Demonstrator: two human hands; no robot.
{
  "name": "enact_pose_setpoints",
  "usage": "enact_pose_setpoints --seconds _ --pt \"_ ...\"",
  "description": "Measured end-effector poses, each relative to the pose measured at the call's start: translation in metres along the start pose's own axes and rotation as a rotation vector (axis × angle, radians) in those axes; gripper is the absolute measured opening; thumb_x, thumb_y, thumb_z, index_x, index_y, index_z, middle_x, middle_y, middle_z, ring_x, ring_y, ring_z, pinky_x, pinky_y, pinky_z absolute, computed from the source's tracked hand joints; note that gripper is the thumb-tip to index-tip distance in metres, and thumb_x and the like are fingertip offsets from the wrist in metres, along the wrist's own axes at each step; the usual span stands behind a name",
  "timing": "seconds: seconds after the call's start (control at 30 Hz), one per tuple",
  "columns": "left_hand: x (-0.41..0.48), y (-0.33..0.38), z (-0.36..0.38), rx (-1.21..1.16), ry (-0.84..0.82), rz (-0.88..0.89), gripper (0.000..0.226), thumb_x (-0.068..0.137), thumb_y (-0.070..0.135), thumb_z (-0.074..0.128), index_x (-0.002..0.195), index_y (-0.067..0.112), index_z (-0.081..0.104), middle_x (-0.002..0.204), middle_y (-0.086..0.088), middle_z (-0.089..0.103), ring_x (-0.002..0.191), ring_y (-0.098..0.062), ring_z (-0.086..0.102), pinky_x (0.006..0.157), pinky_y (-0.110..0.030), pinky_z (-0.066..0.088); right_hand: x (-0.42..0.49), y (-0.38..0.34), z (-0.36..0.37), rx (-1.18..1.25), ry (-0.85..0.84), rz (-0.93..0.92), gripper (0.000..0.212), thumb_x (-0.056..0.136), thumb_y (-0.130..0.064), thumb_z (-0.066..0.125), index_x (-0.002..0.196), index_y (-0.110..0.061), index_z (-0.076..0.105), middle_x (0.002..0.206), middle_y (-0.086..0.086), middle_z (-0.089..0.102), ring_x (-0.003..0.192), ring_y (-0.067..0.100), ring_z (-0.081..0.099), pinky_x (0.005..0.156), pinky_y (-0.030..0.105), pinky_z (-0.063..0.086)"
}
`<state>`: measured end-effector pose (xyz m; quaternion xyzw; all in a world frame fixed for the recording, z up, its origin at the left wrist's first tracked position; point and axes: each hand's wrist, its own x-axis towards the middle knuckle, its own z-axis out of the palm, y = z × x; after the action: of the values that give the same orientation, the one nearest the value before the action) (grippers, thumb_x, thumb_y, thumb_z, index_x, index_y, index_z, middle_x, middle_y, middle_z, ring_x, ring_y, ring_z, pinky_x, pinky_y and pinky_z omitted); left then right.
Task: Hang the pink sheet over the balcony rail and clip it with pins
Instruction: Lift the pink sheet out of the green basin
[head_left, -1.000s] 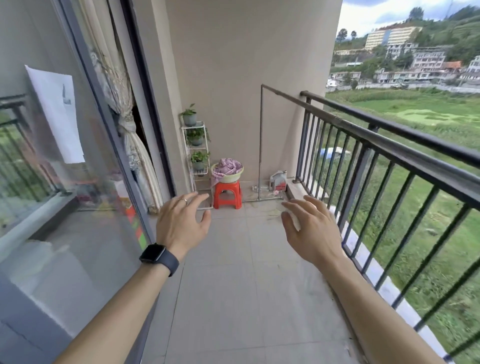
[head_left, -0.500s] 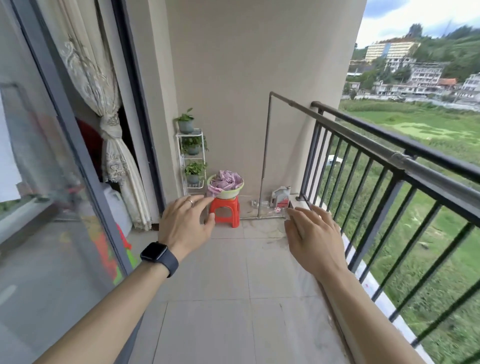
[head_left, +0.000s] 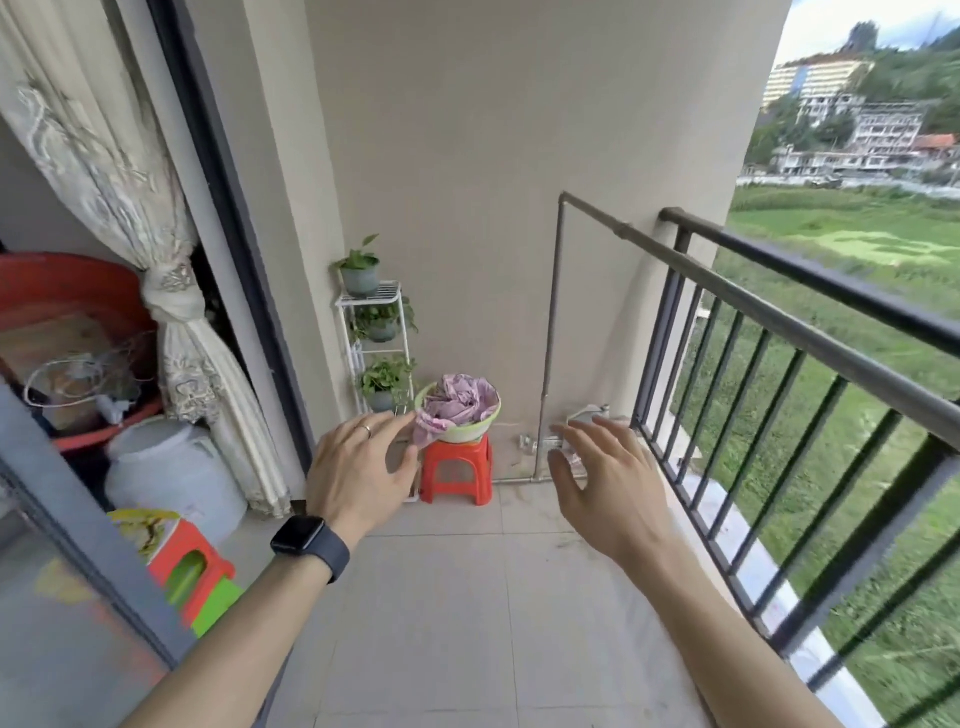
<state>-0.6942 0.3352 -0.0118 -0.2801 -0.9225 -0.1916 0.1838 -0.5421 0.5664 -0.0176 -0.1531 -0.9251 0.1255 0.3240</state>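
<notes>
Hands outstretched over the balcony floor: left hand (head_left: 358, 467) and right hand (head_left: 605, 483), each grip open and empty. Pink sheet (head_left: 457, 405) lies bundled in a basin (head_left: 480, 428) on the far red stool (head_left: 457, 470); balcony rail (head_left: 810, 306) runs along the right.

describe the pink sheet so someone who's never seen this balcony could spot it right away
Look to the far end of the balcony, where the beige end wall meets the tiled floor. A small red plastic stool stands there, just right of a white plant rack, with a pale green basin on top. The pink sheet is the crumpled bundle heaped in that basin, the only pink fabric there.
</notes>
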Motion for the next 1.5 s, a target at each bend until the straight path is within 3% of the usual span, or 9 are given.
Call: enact_pose_setpoints --seconds 0.57,0.77,1.0,1.37,1.5 --pt "0.322 -0.127 0.206 -0.019 -0.148 0.021 0.043 0.091 0.04 0.055 0.133 0.032 0.059 0.138 0.007 0.058 0.128 -0.02 0.049 0.107 -0.038 0.039 0.271 0.065 0.243 -0.014 -0.076 0.099 0.033 0.093 -0.03 0.066 0.125 -0.021 0.07 0.13 -0.001 0.067 0.13 0.027 0.054 0.103 0.047 0.046" --pt "0.414 -0.156 0.286 -0.014 -0.173 0.005 0.041 0.088 0.039 0.059 0.127 0.032 0.063 0.13 0.008 0.063 0.123 -0.02 0.053 0.1 -0.037 0.042 0.348 0.1 0.326 0.0 -0.118 0.122 0.035 0.092 -0.031 0.067 0.125 -0.021 0.069 0.129 -0.001 0.068 0.129 0.029 0.055 0.102 0.05 0.047" --pt "0.518 -0.183 0.377 -0.009 -0.265 -0.067 0.042 0.088 0.042 0.056 0.13 0.034 0.061 0.136 0.009 0.06 0.127 -0.019 0.05 0.106 -0.037 0.039 0.451 0.15 0.423 0.047 -0.168 0.134 0.035 0.091 -0.035 0.059 0.121 -0.021 0.072 0.122 -0.001 0.071 0.122 0.029 0.06 0.097 0.048 0.051" --pt "0.636 -0.249 0.515 -0.035 -0.371 -0.124 0.036 0.085 0.041 0.057 0.117 0.031 0.068 0.118 0.005 0.07 0.107 -0.021 0.064 0.089 -0.038 0.053 0.571 0.198 0.585 0.061 -0.427 0.195 0.033 0.092 -0.028 0.067 0.124 -0.021 0.069 0.126 -0.002 0.069 0.126 0.03 0.056 0.1 0.048 0.049" --pt "0.685 -0.28 0.584 -0.044 -0.509 -0.133 0.04 0.084 0.042 0.054 0.122 0.033 0.065 0.121 0.008 0.069 0.108 -0.021 0.063 0.09 -0.036 0.05 0.607 0.211 0.658 0.066 -0.522 0.249 0.033 0.093 -0.027 0.066 0.124 -0.019 0.07 0.126 -0.002 0.069 0.127 0.03 0.055 0.099 0.048 0.049"
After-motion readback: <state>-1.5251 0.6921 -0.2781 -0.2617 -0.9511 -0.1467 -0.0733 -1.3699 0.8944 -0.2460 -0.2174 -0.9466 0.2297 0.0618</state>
